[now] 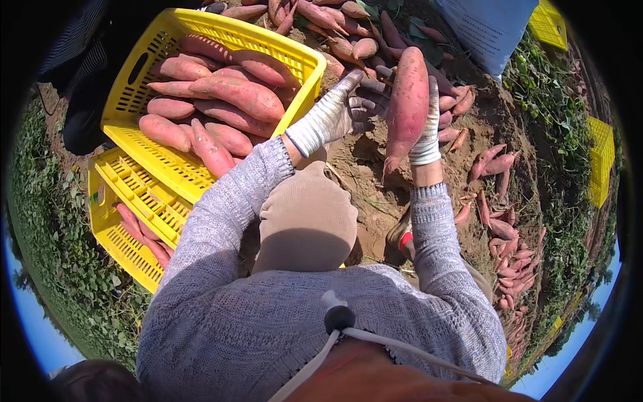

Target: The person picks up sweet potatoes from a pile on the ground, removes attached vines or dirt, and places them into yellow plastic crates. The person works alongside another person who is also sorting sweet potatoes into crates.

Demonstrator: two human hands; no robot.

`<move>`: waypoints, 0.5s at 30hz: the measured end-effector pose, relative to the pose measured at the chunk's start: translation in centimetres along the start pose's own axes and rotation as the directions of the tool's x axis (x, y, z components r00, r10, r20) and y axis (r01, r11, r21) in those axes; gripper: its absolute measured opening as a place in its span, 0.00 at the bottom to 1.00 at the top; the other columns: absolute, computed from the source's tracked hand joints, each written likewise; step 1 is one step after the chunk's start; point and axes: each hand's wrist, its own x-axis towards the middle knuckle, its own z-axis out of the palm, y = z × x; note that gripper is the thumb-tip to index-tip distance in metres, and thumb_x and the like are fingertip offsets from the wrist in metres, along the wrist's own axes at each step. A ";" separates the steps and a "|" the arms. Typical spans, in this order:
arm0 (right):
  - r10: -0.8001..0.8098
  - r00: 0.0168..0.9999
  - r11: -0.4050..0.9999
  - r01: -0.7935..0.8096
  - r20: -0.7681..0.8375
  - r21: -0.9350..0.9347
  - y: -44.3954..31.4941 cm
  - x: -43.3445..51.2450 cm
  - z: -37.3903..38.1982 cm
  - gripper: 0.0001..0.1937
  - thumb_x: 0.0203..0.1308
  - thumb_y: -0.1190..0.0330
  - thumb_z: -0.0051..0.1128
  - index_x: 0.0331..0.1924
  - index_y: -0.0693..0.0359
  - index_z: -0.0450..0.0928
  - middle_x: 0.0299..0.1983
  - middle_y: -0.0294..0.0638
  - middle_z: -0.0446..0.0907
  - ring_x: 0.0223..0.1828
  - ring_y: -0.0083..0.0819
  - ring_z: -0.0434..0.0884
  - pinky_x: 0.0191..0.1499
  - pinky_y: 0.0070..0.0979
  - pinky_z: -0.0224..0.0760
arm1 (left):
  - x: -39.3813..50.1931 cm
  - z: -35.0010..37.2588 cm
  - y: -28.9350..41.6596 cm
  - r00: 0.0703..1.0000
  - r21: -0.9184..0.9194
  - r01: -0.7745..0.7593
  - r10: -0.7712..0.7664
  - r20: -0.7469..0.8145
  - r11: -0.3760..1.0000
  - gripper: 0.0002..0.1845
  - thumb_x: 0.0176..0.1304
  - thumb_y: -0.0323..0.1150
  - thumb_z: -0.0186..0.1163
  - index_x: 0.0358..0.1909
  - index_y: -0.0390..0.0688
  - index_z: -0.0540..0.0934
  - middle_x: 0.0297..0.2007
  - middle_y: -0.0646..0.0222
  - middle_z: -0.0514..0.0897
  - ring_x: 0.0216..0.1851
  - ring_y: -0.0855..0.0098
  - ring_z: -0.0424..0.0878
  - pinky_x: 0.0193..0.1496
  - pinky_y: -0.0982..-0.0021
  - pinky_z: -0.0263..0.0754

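Note:
A large pink-skinned sweet potato [408, 95] stands nearly upright in my right hand [428, 133], with most of that gloved hand hidden behind it. My left hand [341, 108], in a striped knit work glove, reaches out just left of the sweet potato. Its fingers are apart, and nothing shows in its palm. Left of my left wrist, a yellow plastic crate [211, 22] holds several sweet potatoes [241, 95] and sits tilted. Beyond my hands, a heap of sweet potatoes [321, 20] lies on the soil.
Under the full crate are more yellow crates [135, 186], with sweet potatoes inside the lower one. A white sack [485, 30] bearing writing stands at the upper right. Sweet potatoes [507, 251] line the soil right of me. Someone's dark-clad leg [83, 100] is beside the crate.

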 end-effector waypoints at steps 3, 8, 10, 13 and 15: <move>-0.736 0.645 0.056 0.361 0.206 -0.931 -0.8 2.4 -1.8 0.17 0.74 0.65 0.45 0.58 0.68 0.73 0.53 0.45 0.80 0.55 0.31 0.77 0.61 0.28 0.69 | 0.6 2.3 0.8 0.945 0.087 -0.325 0.320 0.062 0.942 0.29 0.66 0.56 0.58 0.60 0.47 0.72 0.46 0.62 0.79 0.49 0.70 0.78 0.54 0.63 0.76; -0.699 0.714 0.335 0.287 -0.033 -0.897 -3.1 -3.4 0.3 0.19 0.75 0.62 0.43 0.59 0.66 0.74 0.54 0.45 0.80 0.54 0.33 0.80 0.57 0.29 0.73 | 2.4 -4.4 2.9 0.939 -0.193 -0.143 0.194 0.285 0.971 0.40 0.69 0.66 0.41 0.57 0.36 0.73 0.43 0.46 0.82 0.45 0.45 0.82 0.55 0.45 0.76; -0.639 0.767 0.389 0.256 -0.059 -0.885 -3.3 -6.5 -2.7 0.19 0.74 0.62 0.43 0.58 0.67 0.74 0.54 0.45 0.80 0.53 0.33 0.80 0.56 0.28 0.73 | -0.8 -2.2 3.8 0.884 -0.165 -0.315 0.352 0.309 0.935 0.36 0.69 0.64 0.44 0.56 0.38 0.73 0.42 0.49 0.82 0.40 0.50 0.83 0.52 0.46 0.77; -0.684 0.728 0.259 0.181 -0.047 -0.949 -3.5 -12.2 -5.3 0.18 0.74 0.63 0.45 0.57 0.68 0.75 0.53 0.44 0.80 0.52 0.32 0.79 0.56 0.28 0.72 | -5.3 -0.7 7.0 0.794 -0.253 -0.290 0.379 0.475 0.923 0.32 0.69 0.60 0.48 0.55 0.41 0.74 0.40 0.53 0.82 0.36 0.56 0.82 0.48 0.50 0.79; -0.718 0.689 0.202 0.074 -0.097 -0.977 -3.1 -16.2 -5.6 0.17 0.73 0.65 0.47 0.57 0.69 0.75 0.52 0.44 0.80 0.51 0.31 0.79 0.56 0.30 0.72 | -8.0 -1.7 7.0 0.811 -0.294 -0.337 0.434 0.393 0.894 0.30 0.66 0.59 0.53 0.53 0.40 0.74 0.40 0.56 0.81 0.36 0.59 0.81 0.48 0.57 0.78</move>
